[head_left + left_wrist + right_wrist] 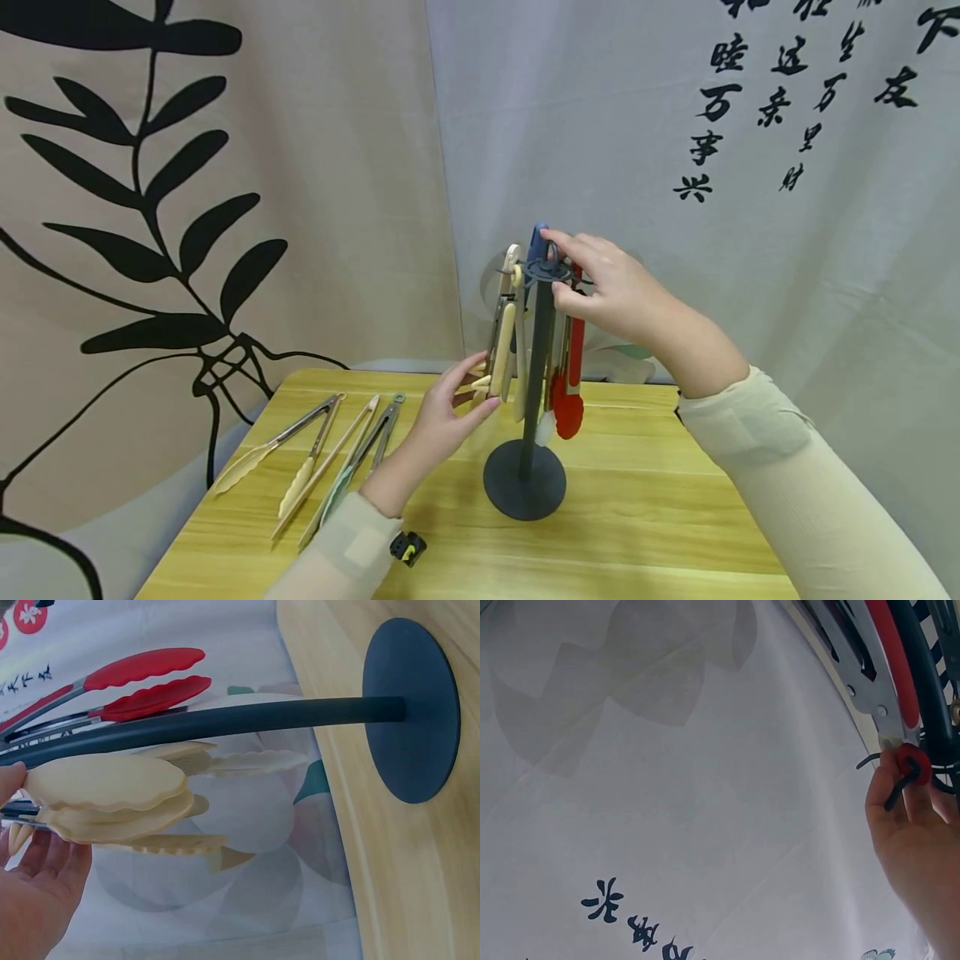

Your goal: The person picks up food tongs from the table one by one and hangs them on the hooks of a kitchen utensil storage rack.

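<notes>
A dark utensil stand [536, 367] rises from a round base [525, 492], with several tongs hanging from its hook ring. My left hand [444, 415] grips cream-tipped tongs [105, 782] on the left side, thumb and fingers on either side just behind the broad wavy heads. At the top, my right hand [626, 287] holds the hook ring [546, 269] between thumb and fingers. Red tongs [570, 404] hang under that hand, their red loop [913, 763] on a hook beside the fingers. A blue handle end [537, 242] sticks up at the ring.
Several more tongs lie on the wooden table [645, 500] to the left, among them cream-tipped tongs [243, 468] and pale green-tipped tongs [337, 496]. A small black device [408, 548] shows by the left wrist. A printed curtain [360, 167] hangs close behind the table.
</notes>
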`<state>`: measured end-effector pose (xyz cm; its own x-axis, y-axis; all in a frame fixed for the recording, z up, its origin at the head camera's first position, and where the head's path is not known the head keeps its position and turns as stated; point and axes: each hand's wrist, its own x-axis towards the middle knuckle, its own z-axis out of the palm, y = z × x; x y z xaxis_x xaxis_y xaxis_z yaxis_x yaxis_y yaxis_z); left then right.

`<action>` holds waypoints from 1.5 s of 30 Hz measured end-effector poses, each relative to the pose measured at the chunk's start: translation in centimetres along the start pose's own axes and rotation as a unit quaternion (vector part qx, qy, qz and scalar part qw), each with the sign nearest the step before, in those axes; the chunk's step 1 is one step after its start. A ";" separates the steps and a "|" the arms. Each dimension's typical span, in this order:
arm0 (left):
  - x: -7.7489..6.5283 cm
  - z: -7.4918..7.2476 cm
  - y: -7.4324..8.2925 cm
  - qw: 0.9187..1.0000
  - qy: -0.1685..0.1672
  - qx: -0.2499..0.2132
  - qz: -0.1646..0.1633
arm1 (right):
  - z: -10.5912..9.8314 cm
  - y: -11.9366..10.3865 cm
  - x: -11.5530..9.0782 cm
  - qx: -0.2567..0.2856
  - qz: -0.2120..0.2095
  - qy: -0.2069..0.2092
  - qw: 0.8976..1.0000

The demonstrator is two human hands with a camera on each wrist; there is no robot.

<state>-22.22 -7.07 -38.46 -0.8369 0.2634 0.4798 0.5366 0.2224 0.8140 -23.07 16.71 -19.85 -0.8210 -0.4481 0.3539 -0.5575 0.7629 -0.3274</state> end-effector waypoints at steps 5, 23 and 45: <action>0.2 0.3 -0.2 1.000 0.004 0.001 -0.008 | 0.0 0.1 0.0 -0.003 -0.005 0.005 1.000; 0.0 0.8 -0.3 0.999 0.014 0.009 -0.039 | -1.3 0.2 0.2 0.039 -0.002 -0.052 0.998; 0.0 0.8 -0.4 0.999 0.011 0.012 -0.034 | -2.3 1.5 1.0 0.139 -0.044 -0.084 0.986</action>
<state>-22.35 -6.40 -39.08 -0.8735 0.2256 0.4313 0.4808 0.2621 0.8367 -24.46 18.41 -17.98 -0.7640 -0.5950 0.2497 -0.6203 0.5705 -0.5383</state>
